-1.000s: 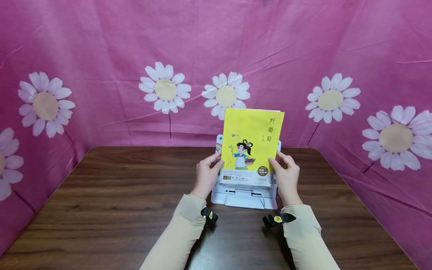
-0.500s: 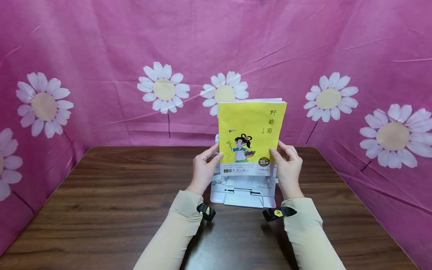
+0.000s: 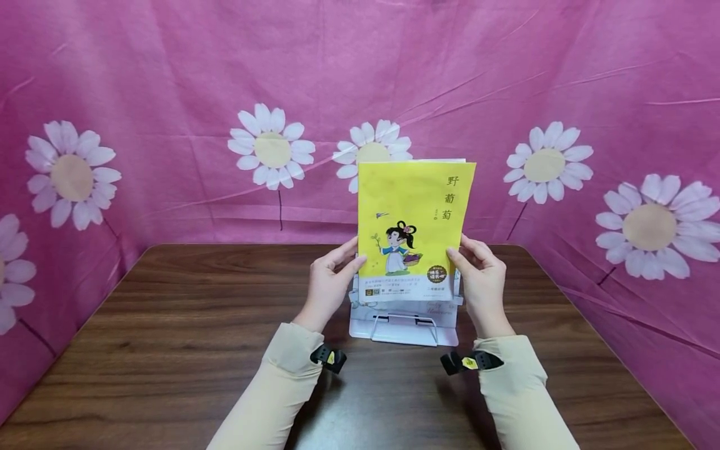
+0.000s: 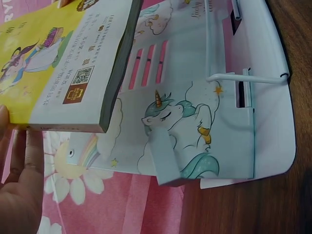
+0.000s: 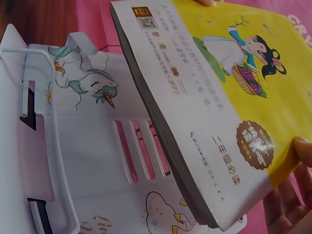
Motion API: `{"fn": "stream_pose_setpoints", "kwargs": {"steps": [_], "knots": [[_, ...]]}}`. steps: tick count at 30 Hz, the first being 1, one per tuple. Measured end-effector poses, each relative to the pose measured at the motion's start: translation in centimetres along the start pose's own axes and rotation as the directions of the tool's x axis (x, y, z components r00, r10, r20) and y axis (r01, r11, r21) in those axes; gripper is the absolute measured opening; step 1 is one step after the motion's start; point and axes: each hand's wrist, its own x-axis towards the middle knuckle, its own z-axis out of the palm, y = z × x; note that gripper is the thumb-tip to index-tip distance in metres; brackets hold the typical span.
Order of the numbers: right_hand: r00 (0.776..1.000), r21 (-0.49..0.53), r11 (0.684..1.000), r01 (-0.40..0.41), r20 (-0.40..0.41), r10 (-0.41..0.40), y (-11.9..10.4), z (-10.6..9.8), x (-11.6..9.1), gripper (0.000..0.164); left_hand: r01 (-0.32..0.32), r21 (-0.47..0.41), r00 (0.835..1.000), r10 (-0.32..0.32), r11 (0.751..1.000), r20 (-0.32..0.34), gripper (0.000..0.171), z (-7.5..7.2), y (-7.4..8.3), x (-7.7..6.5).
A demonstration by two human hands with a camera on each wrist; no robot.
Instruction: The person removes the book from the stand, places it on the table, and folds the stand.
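Observation:
A yellow paperback book [image 3: 402, 200], its cover showing a cartoon girl with a basket, is held upright between both hands. At its left edge the left hand [image 3: 329, 281] pinches it, thumb in front and fingers behind. The right hand [image 3: 480, 278] grips the right edge the same way. Behind the book stands a white book stand [image 3: 365, 326] with unicorn drawings, slots and a wire page holder [image 3: 405, 337] at its foot. In the left wrist view a gap shows between the book's lower edge [image 4: 114, 83] and the stand's back plate [image 4: 195, 58]. The book hides most of that plate in the head view.
The stand rests on a dark brown wooden table [image 3: 197, 350]. A pink cloth [image 3: 169, 75] printed with white daisies hangs behind the table and along its sides. Black straps with small devices [image 3: 332, 359] are on both wrists.
Both hands first raised the book off the lower part of the stand, then shifted it slightly left and nearer. The stand has stayed in place.

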Motion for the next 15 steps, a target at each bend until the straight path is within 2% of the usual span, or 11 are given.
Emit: {"fn": "stream_pose_setpoints", "kwargs": {"steps": [3,8,15], "knots": [[0.998,0.006,0.998,-0.061,0.016,0.061,-0.1,-0.1,-0.2,0.036,-0.008,-0.018,1.0,0.008,1.0,0.025,0.041,-0.4,0.3,-0.1],[0.985,-0.042,0.987,-0.154,0.066,0.157,-0.4,-0.2,-0.7,0.04,0.021,-0.026,0.998,-0.02,0.999,0.051,0.041,-1.0,0.6,-0.4],[0.974,-0.03,0.982,-0.187,0.128,0.189,-0.7,-0.2,-1.5,0.041,0.072,-0.004,0.995,-0.071,0.997,0.071,0.042,-2.1,1.1,-0.9]]}}
